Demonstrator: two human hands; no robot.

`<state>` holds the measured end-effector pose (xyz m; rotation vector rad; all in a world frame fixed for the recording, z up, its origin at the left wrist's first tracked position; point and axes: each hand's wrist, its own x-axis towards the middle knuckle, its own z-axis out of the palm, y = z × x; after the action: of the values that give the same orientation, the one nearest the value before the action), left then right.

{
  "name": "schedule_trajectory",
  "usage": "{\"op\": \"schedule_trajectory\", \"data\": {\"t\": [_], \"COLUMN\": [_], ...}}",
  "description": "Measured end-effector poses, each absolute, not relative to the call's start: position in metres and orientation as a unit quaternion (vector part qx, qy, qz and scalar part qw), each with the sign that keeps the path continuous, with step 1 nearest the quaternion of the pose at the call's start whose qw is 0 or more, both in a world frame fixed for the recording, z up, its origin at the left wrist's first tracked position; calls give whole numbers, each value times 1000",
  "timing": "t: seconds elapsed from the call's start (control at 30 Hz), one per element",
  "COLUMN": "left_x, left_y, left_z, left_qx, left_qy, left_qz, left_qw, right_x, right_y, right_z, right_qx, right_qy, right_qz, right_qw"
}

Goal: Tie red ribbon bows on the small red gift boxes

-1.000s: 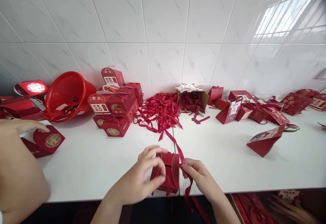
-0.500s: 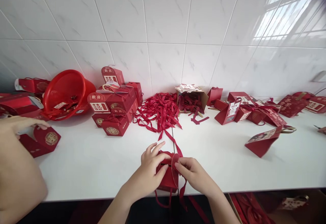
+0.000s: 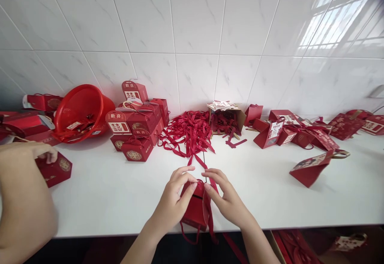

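Note:
A small red gift box [image 3: 192, 210] stands near the front edge of the white table, between my hands. My left hand [image 3: 177, 192] is at its top left, thumb and forefinger pinched together at the upper edge; the exact part held is hard to make out. On the other side, my right hand [image 3: 223, 194] has its fingers apart, with the thumb against or very close to the rounded side flap [image 3: 206, 206]. A red ribbon [image 3: 211, 220] runs down the box's right side, and a thin red cord [image 3: 189, 238] loops below its front.
Behind the box lies a heap of red ribbons [image 3: 192, 130], beside a small carton [image 3: 237, 120] of darker strips. Stacked red boxes [image 3: 136, 150] and a red basin [image 3: 105, 110] stand left. A co-worker's hand [image 3: 45, 152] holds another box. A triangular red box [image 3: 309, 172] is right.
My right hand has loosened from the side flap and its fingers have spread. My left forefinger and thumb have come together at the box's top. The co-worker's box has turned.

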<state>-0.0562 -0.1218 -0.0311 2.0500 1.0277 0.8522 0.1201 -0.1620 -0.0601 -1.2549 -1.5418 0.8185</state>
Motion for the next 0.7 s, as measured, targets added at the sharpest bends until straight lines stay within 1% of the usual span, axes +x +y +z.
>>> {"op": "schedule_trajectory", "data": {"t": [0.07,0.13,0.2,0.27,0.33,0.37,0.47,0.53,0.6,0.63,0.7], "left_x": [-58,-62,-67,-72,-76,-77,-72,-64,-58,-56,-54], "left_y": [-124,-127,-130,-132,-134,-134,-135,-136,-137,-138,-138], "left_z": [-26,-23,-26,-34,-46,-52,-67,-71,-72,-71,-71], "left_qx": [784,785,801,818,810,794,711,641,567,531,471], "left_qy": [379,373,383,396,414,428,475,488,489,485,466], "left_qz": [373,394,367,311,273,268,292,328,375,397,429], "left_qw": [321,298,277,279,312,337,429,494,547,571,614], "right_x": [115,112,114,121,130,133,136,129,117,110,97], "right_y": [-159,-158,-163,-176,-194,-204,-224,-224,-213,-204,-185], "right_z": [-54,-47,-40,-31,-22,-18,-12,-16,-25,-31,-44], "right_qx": [-465,-435,-425,-422,-398,-368,-295,-290,-316,-338,-396], "right_qy": [-637,-632,-616,-591,-574,-571,-522,-469,-431,-424,-452], "right_qz": [360,390,409,410,382,351,227,174,204,253,359], "right_qw": [498,508,523,553,605,645,767,816,820,802,714]}}
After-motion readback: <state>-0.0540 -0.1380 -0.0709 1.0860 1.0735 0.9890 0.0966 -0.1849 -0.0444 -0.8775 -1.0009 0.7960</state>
